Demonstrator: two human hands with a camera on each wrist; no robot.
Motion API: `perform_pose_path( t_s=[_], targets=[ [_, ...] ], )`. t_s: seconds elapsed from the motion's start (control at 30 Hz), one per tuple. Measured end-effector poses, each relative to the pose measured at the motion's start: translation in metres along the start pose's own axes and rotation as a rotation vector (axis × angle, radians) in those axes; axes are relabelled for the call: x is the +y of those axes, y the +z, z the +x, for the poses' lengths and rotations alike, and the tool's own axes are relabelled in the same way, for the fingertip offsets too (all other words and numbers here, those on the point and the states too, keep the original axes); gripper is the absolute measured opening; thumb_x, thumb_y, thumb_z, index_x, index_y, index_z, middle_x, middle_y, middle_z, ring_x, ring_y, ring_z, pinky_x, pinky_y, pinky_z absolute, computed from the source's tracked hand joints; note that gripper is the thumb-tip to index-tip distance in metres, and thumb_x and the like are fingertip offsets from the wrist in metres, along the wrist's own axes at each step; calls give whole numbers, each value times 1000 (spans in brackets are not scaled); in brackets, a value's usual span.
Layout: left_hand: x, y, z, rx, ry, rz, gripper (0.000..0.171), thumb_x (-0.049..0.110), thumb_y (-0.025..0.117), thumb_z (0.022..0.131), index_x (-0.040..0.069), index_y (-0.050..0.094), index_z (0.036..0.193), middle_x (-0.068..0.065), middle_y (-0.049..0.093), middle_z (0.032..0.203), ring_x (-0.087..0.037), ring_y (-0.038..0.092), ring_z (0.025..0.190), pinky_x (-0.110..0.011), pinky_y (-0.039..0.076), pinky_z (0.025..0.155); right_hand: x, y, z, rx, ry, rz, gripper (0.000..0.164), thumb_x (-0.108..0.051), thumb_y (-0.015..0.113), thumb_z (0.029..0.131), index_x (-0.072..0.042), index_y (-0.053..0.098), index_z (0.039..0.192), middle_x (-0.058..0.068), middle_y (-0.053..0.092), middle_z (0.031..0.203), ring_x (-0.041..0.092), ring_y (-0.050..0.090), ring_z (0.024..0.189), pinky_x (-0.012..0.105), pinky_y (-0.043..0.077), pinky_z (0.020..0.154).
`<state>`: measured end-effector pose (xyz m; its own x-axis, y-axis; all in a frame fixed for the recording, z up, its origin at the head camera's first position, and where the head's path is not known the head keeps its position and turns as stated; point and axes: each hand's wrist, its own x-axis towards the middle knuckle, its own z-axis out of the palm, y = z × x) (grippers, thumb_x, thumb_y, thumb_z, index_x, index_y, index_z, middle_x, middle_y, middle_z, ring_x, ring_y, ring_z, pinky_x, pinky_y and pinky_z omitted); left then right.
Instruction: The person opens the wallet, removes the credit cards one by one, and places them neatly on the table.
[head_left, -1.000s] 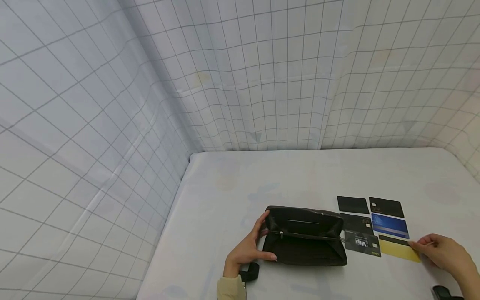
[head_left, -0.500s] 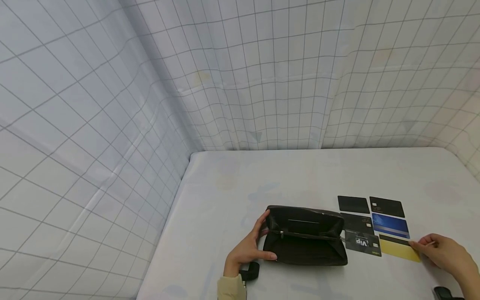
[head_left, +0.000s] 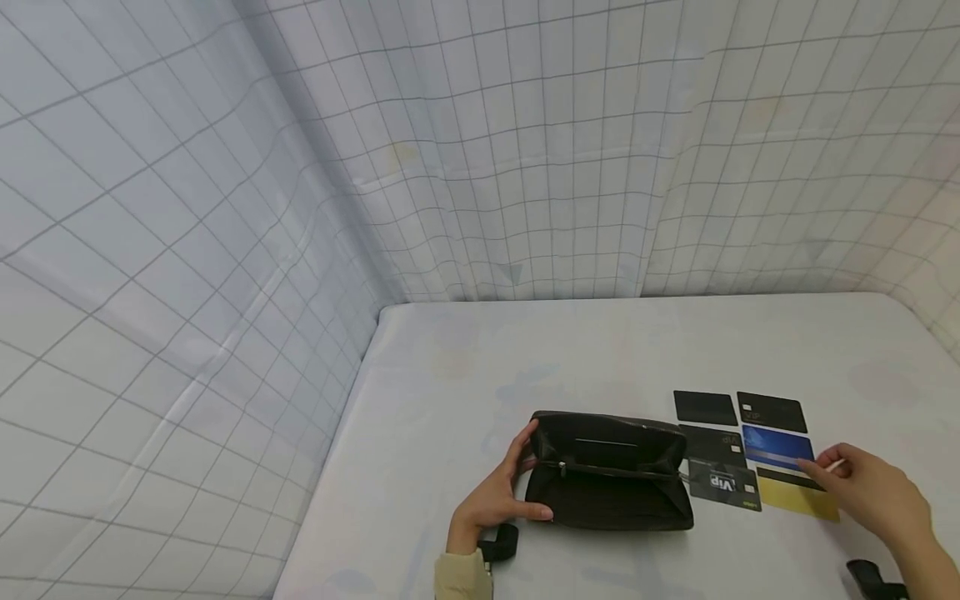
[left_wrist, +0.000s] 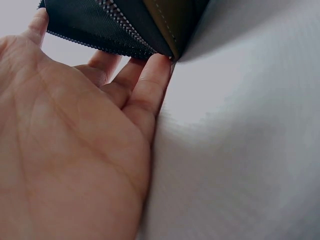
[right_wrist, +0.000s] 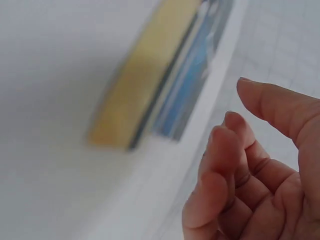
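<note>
A black zip wallet lies unzipped and spread on the table, its inside facing up. My left hand holds its left end, thumb at the front corner and fingers at the back. In the left wrist view fingertips touch the wallet's zipped edge. To the right, my right hand hovers over the yellow card with its black stripe, near the blue card. The right wrist view shows nothing between thumb and loosely bent fingers, apart from the blurred yellow card.
Black cards lie beside the wallet: a plain one, one with a chip, another partly behind the wallet's corner, and a Vip card. White table cloth surrounds them; gridded fabric walls rise behind and left.
My right hand has let go of the yellow card's right end and moved up and left, toward the blue card. The left hand and wallet stay put.
</note>
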<state>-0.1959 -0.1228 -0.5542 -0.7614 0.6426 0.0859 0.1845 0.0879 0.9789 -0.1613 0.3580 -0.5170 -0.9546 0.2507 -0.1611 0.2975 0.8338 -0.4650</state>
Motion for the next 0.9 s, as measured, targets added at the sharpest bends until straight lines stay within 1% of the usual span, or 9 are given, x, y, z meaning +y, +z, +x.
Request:
perform_pose_path(
  t_s=[0.1, 0.23, 0.33, 0.4, 0.5, 0.6, 0.7, 0.77, 0.9],
  targets=[
    [3, 0, 0, 0, -10, 10, 107, 26, 80, 78, 35, 4, 153, 6, -2, 157, -19, 15, 140, -34, 26, 110, -28, -4, -7, 59, -152, 13, 44, -45, 63, 90, -2, 57, 85, 1, 51, 67, 19, 44, 57, 31, 33, 47],
    [17, 1, -1, -8, 4, 4, 108, 20, 80, 79, 28, 3, 154, -1, -2, 157, -24, 14, 140, -41, 25, 110, -70, -4, -13, 71, -329, 82, 33, -39, 65, 90, -6, 59, 87, -2, 50, 65, 14, 43, 55, 28, 33, 47],
    [27, 2, -2, -18, 12, -2, 109, 17, 80, 79, 21, 2, 154, -6, -2, 157, -28, 14, 140, -43, 24, 110, -102, -2, -14, 11, -425, 148, 28, -38, 66, 90, -11, 61, 87, -3, 54, 65, 12, 46, 55, 27, 36, 48],
    [30, 3, -2, -20, 7, -1, 109, 18, 80, 79, 20, 1, 154, -7, -1, 157, -28, 15, 140, -43, 24, 110, -123, 0, -14, -48, -490, 193, 24, -37, 66, 89, -14, 62, 87, -4, 58, 66, 11, 48, 55, 27, 39, 49],
    [24, 2, -2, -15, 5, 2, 109, 18, 80, 79, 23, 2, 154, -6, -1, 157, -27, 15, 140, -41, 24, 110, -153, 5, -15, -130, -588, 236, 20, -37, 67, 89, -18, 64, 87, -6, 59, 68, 9, 50, 56, 27, 41, 51],
    [13, 2, -1, -5, 2, 13, 110, 20, 81, 78, 29, 2, 154, -1, -1, 157, -23, 15, 140, -38, 25, 110, -178, 13, -17, -164, -692, 237, 16, -36, 67, 89, -20, 66, 87, -11, 58, 69, 5, 50, 58, 26, 43, 52],
    [4, 1, -1, 0, -13, 21, 110, 24, 82, 77, 35, 3, 153, 2, 0, 157, -19, 17, 140, -34, 26, 110, -196, 22, -18, -190, -778, 217, 14, -36, 68, 88, -22, 68, 88, -16, 57, 70, 2, 49, 59, 25, 44, 55],
    [3, 0, -1, 2, -22, 13, 110, 26, 82, 76, 36, 4, 153, 2, 3, 157, -19, 18, 139, -34, 25, 110, -205, 28, -17, -235, -817, 220, 14, -36, 68, 89, -22, 69, 89, -16, 58, 70, 2, 50, 59, 25, 45, 55],
    [3, 0, -1, -1, -18, 21, 109, 27, 82, 77, 36, 4, 152, 1, 6, 156, -18, 20, 139, -34, 26, 110, -215, 37, -15, -345, -833, 254, 15, -34, 67, 89, -18, 70, 88, -8, 62, 69, 6, 55, 56, 25, 47, 53]
  ],
)
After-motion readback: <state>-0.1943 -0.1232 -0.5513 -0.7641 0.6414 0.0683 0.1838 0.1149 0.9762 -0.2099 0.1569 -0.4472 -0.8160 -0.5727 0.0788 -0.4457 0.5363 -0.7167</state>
